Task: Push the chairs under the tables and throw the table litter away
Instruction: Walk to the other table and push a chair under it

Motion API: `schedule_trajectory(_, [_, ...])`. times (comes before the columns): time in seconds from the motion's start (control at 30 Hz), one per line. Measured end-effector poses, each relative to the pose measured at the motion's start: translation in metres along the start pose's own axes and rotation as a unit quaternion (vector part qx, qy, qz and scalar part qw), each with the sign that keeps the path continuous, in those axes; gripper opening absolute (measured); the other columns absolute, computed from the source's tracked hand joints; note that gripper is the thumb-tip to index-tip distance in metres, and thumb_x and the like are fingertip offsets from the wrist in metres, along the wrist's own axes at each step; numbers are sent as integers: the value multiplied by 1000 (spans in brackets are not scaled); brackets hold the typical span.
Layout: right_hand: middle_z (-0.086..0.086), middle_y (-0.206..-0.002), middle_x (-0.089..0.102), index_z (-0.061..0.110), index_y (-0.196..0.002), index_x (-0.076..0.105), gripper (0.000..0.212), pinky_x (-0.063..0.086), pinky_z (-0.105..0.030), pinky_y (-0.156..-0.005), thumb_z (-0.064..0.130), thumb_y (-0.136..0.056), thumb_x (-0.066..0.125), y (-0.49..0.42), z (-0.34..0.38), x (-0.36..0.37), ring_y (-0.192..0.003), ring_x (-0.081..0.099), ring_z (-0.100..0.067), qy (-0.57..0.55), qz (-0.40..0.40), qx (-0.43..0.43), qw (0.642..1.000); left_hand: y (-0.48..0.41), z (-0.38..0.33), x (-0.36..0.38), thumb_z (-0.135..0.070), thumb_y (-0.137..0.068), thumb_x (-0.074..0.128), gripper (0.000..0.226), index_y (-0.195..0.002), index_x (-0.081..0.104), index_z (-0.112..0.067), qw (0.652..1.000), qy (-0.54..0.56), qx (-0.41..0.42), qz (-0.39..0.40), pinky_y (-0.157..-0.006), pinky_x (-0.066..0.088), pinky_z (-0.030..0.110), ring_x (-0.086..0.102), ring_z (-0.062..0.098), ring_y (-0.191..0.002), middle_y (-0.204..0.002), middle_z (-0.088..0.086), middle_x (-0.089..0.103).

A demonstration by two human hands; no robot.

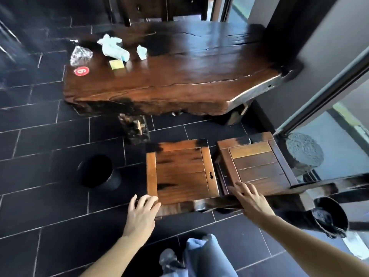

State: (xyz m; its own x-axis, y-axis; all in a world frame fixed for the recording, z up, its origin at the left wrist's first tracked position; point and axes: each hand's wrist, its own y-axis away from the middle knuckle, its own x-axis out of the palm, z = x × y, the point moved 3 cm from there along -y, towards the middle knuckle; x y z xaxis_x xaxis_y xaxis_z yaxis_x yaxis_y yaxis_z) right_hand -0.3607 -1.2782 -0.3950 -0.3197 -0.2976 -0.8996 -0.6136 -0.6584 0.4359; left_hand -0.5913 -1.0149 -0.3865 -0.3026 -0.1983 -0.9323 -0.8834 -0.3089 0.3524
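A thick dark wooden slab table stands ahead. On its left end lie crumpled pale-blue tissues, a smaller tissue ball, a clear plastic wrapper, a yellow-green card and a red round sticker. Two wooden chairs stand pulled out in front of the table: the left chair and the right chair. My left hand rests on the left chair's near-left corner, fingers spread. My right hand lies flat on the top rail of the chair backs.
A black round bin stands on the dark tiled floor left of the chairs. Another dark bucket sits at the right. Glass door frames and a wall close the right side. My legs are below.
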Motion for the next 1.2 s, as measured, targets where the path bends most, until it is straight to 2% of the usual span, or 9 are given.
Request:
schedule_trajectory(0.1, [4, -133, 33, 36, -134, 35, 84, 59, -38, -66, 10, -64, 74, -4, -2, -5, -123, 36, -24, 12, -2, -15, 1000, -5, 0, 3, -18, -40, 90, 66, -102, 70, -27, 1000, -11, 5, 8, -92, 47, 55, 61, 22, -103, -115, -4, 64])
schedule_trajectory(0.23, [8, -129, 40, 39, -131, 36, 67, 58, -34, -62, 29, -75, 71, -8, -7, -12, -122, 37, -18, 47, 28, -59, 997, -9, 4, 7, -21, -42, 90, 65, -104, 68, -30, 1000, -5, 29, 8, -93, 46, 51, 62, 18, -101, -113, -8, 64])
schedule_trajectory(0.47, [9, -128, 41, 37, -133, 36, 65, 56, -33, -66, 28, -78, 69, -37, -5, -27, -121, 40, -16, 65, 29, -82, 994, -35, 22, -5, -34, -34, 92, 88, -116, 64, -23, 999, -43, 14, 12, -93, 44, 59, 57, 22, -117, -128, 2, 59])
schedule_trajectory(0.6, [10, -123, 43, 38, -127, 38, 62, 58, -37, -68, 28, -76, 71, -63, -9, -37, -118, 41, -16, 47, 23, -89, 995, -58, 30, -15, -36, -19, 94, 95, -109, 69, -20, 996, -75, -23, 34, -87, 44, 65, 57, 25, -118, -128, 8, 60])
schedule_trajectory(0.73, [8, -125, 43, 36, -129, 39, 58, 57, -34, -71, 26, -81, 68, -93, -15, -49, -114, 40, -15, 51, 7, -106, 993, -84, 30, -26, -37, -51, 87, 85, -128, 55, -26, 993, -90, -73, 26, -101, 25, 67, 33, 23, -138, -149, 5, 38])
schedule_trajectory(0.87, [7, -124, 42, 34, -127, 38, 57, 58, -36, -68, 20, -81, 68, -127, -20, -61, -114, 41, -18, 57, 16, -111, 992, -108, 39, -33, -34, -43, 90, 63, -103, 70, -30, 990, -70, -116, 31, -100, 34, 63, 45, 20, -130, -137, 2, 52])
schedule_trajectory(1.0, [7, -122, 42, 35, -126, 37, 60, 57, -38, -69, 22, -78, 71, -163, -21, -73, -112, 41, -18, 53, 17, -125, 991, -141, 50, -46, -33, -76, 72, 48, -121, 58, -31, 986, -17, -161, -31, -113, 19, 47, 37, 15, -131, -140, -6, 41])
schedule_trajectory(1.1, [5, -119, 42, 34, -126, 37, 59, 57, -39, -66, 23, -78, 70, -189, -22, -86, -112, 42, -20, 66, 21, -153, 986, -159, 60, -54, -36, -77, 70, 43, -118, 60, -32, 979, 17, -200, -36, -100, 32, 34, 48, 13, -114, -124, -9, 51])
schedule_trajectory(1.2, [4, -117, 41, 34, -125, 38, 59, 56, -38, -64, 26, -78, 72, -215, -24, -98, -109, 43, -20, 73, 25, -176, 981, -173, 66, -61, -37, -74, 73, 42, -114, 62, -32, 973, 29, -224, -40, -86, 38, 30, 51, 14, -104, -112, -8, 56])
